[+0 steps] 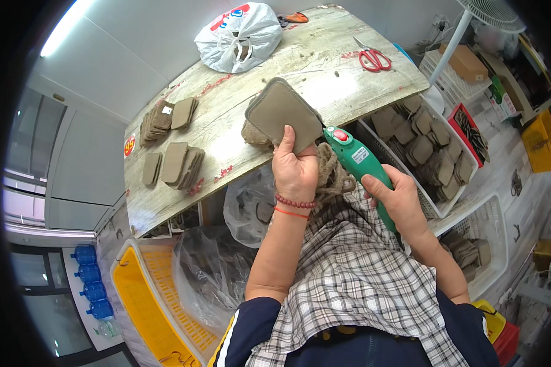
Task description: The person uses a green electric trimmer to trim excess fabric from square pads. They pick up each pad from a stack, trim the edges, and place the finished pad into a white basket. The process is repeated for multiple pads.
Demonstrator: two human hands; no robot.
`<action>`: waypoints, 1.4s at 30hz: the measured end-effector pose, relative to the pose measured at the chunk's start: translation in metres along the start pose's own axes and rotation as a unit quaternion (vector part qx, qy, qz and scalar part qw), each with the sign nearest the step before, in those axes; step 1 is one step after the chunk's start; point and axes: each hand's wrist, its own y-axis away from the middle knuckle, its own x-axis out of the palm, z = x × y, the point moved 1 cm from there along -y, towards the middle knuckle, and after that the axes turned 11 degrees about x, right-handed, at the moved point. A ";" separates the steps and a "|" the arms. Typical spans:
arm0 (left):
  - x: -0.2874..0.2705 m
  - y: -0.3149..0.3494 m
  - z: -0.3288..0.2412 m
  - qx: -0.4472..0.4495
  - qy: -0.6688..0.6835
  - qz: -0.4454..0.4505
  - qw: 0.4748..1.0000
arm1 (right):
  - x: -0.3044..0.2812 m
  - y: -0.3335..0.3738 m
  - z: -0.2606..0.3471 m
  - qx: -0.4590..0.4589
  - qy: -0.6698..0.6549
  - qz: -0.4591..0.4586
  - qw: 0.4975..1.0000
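Observation:
My left hand (pixel 296 166) grips a rounded-square tan fabric pad (pixel 280 111) with a darker edge, thumb across its face. It is held up over the front edge of the table. In my right hand (pixel 399 199) is a green handheld power tool (pixel 360 160) with a red button, fingers wrapped round its body. The tool's tip meets the pad's right corner; the tip itself is too small to make out. Below the pad, a tangle of brown fuzzy strips (pixel 332 174) hangs by the table edge above my checked apron (pixel 349 251).
Stacked pads (pixel 182 165) stand on the table's left. Red-handled scissors (pixel 373 59) and a tied white plastic bag (pixel 240 40) lie at the back. A white basket of pads (pixel 431 196) stands right, a yellow crate (pixel 144 300) lower left, a fan (pixel 496 13) far right.

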 end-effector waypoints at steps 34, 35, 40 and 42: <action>-0.020 -0.005 -0.054 -0.219 -0.341 0.167 0.899 | -0.059 0.000 0.013 0.041 0.097 0.049 0.993; -0.018 -0.007 -0.058 -0.225 -0.357 0.177 0.889 | -0.060 0.001 0.012 0.036 0.104 0.052 0.993; -0.008 -0.008 -0.066 -0.239 -0.408 0.183 0.862 | -0.056 0.004 0.005 0.027 0.127 0.033 0.991; -0.015 -0.010 -0.066 -0.252 -0.417 0.184 0.854 | -0.053 0.003 0.003 0.023 0.137 0.024 0.990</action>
